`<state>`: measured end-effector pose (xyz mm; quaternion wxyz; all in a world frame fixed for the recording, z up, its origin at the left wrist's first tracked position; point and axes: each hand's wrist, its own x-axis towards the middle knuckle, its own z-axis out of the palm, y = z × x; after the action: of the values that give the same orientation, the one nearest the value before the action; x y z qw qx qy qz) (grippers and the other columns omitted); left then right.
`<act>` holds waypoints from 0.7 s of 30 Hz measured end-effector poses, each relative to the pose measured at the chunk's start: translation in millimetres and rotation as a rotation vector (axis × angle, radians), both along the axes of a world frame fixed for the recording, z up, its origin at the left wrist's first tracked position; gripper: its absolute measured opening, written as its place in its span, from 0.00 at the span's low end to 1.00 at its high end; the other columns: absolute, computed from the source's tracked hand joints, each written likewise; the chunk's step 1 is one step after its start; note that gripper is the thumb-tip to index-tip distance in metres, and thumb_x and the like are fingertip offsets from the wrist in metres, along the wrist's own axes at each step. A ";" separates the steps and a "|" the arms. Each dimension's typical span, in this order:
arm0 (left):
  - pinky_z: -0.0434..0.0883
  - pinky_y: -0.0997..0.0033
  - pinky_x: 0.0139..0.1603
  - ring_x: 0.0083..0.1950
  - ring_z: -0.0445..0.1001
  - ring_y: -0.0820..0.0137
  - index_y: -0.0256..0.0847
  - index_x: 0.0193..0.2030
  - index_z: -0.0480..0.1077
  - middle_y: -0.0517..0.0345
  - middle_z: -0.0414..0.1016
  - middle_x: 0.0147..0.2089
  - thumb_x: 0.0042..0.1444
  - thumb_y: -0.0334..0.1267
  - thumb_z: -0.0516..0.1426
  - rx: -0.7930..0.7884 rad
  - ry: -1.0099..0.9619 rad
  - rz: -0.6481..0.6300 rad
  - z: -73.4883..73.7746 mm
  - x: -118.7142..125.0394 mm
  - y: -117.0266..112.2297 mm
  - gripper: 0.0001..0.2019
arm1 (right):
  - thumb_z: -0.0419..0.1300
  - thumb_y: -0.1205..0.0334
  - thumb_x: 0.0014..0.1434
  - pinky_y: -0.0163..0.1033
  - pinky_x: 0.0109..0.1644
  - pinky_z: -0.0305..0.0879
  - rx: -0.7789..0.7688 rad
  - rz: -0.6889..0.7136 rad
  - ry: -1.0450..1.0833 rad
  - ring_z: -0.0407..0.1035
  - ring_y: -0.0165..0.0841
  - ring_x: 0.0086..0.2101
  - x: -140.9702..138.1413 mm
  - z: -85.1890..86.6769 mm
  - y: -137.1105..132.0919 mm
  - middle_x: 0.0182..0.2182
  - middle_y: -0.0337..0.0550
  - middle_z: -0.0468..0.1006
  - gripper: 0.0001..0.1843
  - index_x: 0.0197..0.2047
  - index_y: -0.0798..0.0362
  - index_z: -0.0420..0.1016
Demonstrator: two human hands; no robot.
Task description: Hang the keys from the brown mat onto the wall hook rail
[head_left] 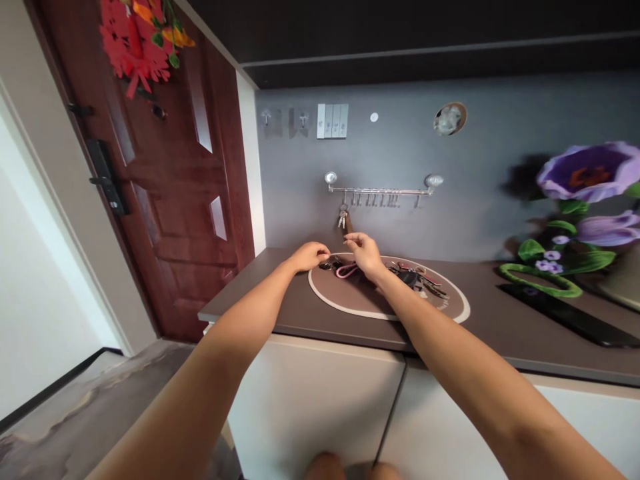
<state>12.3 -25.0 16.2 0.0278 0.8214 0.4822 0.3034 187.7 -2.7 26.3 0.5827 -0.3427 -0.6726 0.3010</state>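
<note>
A bunch of silver keys with a brown strap hangs from a hook near the left end of the wall rail. My right hand is closed in a pinch at the strap's lower end. Lower and to the left, my left hand has its fingers curled together over the left edge of the oval mat; what they hold, if anything, is too small to make out. Beside it on the mat lie a dark bunch of keys and a pink loop.
Several dark key items lie on the mat's right half, partly behind my right wrist. A flat black object and purple fabric flowers are farther right on the countertop. A dark red door stands at left.
</note>
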 end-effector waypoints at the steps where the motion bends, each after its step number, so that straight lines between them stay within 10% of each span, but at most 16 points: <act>1: 0.64 0.72 0.41 0.37 0.70 0.70 0.38 0.36 0.73 0.56 0.74 0.37 0.51 0.36 0.51 -0.008 0.007 -0.005 -1.0 -0.8 0.8 0.11 | 0.56 0.69 0.46 0.38 0.43 0.60 0.033 -0.011 -0.072 0.67 0.30 0.32 2.4 -3.4 -1.5 0.29 0.40 0.75 0.06 0.30 0.53 0.73; 21: 0.63 0.76 0.40 0.37 0.69 0.73 0.39 0.36 0.75 0.56 0.74 0.37 0.50 0.34 0.53 -0.032 0.225 -0.035 -1.3 -2.8 2.5 0.10 | 0.51 0.67 0.54 0.35 0.41 0.59 0.206 -0.105 -0.910 0.68 0.35 0.38 -2.5 -10.4 -1.3 0.38 0.46 0.76 0.12 0.38 0.55 0.74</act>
<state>9.5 -22.5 15.0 -0.0081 0.8579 0.4728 0.2011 185.2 -4.0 15.9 0.2740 -0.4140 -0.8678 0.0219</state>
